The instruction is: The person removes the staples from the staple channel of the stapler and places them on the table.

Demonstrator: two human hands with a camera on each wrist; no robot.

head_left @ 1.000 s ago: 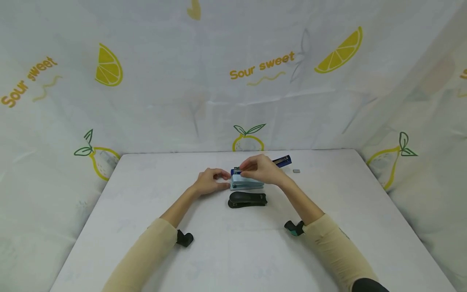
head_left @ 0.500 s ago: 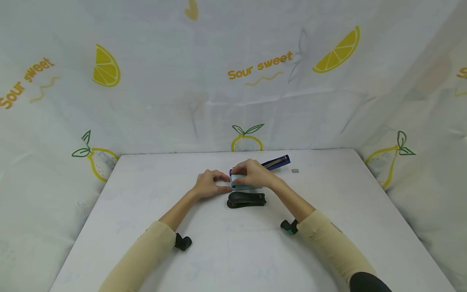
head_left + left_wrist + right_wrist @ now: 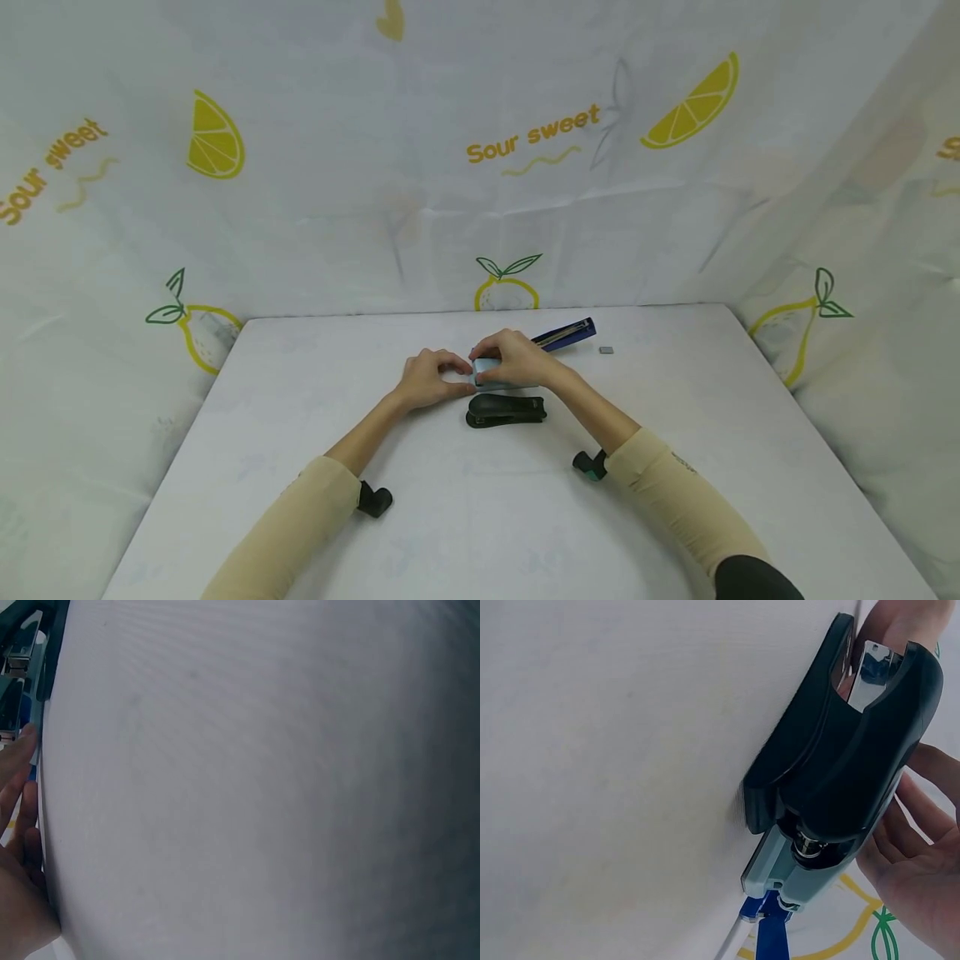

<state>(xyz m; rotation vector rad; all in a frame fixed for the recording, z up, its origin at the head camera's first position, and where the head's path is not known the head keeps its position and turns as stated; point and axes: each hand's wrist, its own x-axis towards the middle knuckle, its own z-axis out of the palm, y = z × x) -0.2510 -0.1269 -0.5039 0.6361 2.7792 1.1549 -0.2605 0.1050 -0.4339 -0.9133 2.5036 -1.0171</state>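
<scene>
The light blue stapler [image 3: 486,365] lies on the table, its middle mostly covered by my right hand [image 3: 513,358]. That hand reaches over it from behind, thumb and fingers gripping its left end from both sides. At the same end my left hand [image 3: 431,379] curves thumb and forefinger onto the base; in the left wrist view that hand [image 3: 19,877] appears only in part. Just in front sits a black stapler [image 3: 507,408], which screens much of the light blue one [image 3: 761,866] in the right wrist view. Behind the right hand, a dark blue stapler [image 3: 566,333] lies opened out.
A small grey block of staples [image 3: 606,350] lies at the right of the dark blue stapler. The white table [image 3: 480,517] ends at the back against a hanging cloth [image 3: 337,192] printed with lemons.
The right hand has come down and left from above the staplers onto the light blue stapler, gripping its left end. The left hand stays at that end, nearly still.
</scene>
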